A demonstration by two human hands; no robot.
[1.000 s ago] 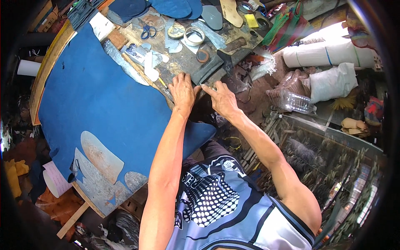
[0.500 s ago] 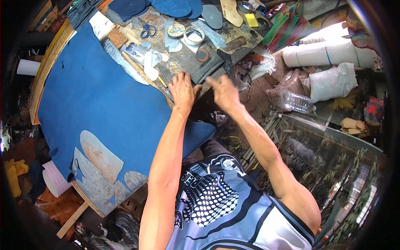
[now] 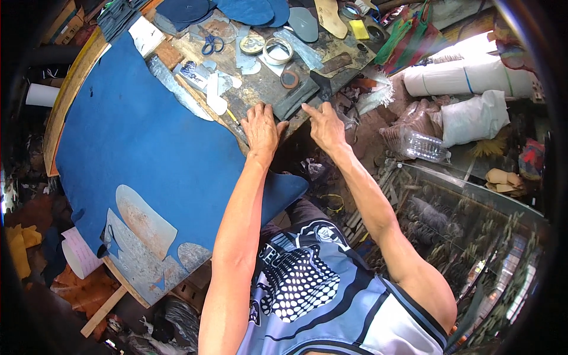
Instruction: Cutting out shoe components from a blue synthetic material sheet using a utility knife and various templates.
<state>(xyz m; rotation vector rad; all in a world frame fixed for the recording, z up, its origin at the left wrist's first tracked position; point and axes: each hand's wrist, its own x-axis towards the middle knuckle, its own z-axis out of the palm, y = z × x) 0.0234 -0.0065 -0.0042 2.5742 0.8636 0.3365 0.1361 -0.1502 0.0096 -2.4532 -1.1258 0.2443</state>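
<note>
My left hand [image 3: 260, 130] lies palm down on the near edge of the worktable [image 3: 254, 94]. Its fingers are stretched forward and its thumb points right, toward a dark, flat, block-like piece [image 3: 296, 99]. Just right of that piece is my right hand [image 3: 327, 127], its fingers curled and the index pointing toward the block's near right corner. Whatever sits in the right hand's grip, if anything, is hidden. A large blue sheet [image 3: 154, 142], leather-like, spreads over the left side, with grey patterns [image 3: 145, 219] lying on its near end.
Blue-handled scissors [image 3: 212, 44], a tape roll [image 3: 277, 51], a round tin [image 3: 252, 44], a small brown ring [image 3: 289, 79] and sole-shaped pieces [image 3: 303, 25] lie on the table. To the right are white sacks [image 3: 473, 118], a clear plastic bottle [image 3: 425, 146] and a glass-topped case [image 3: 473, 189].
My right hand, blurred earlier, has shifted slightly right and now shows sharply beside the dark piece. The left hand keeps nearly the same place on the table edge.
</note>
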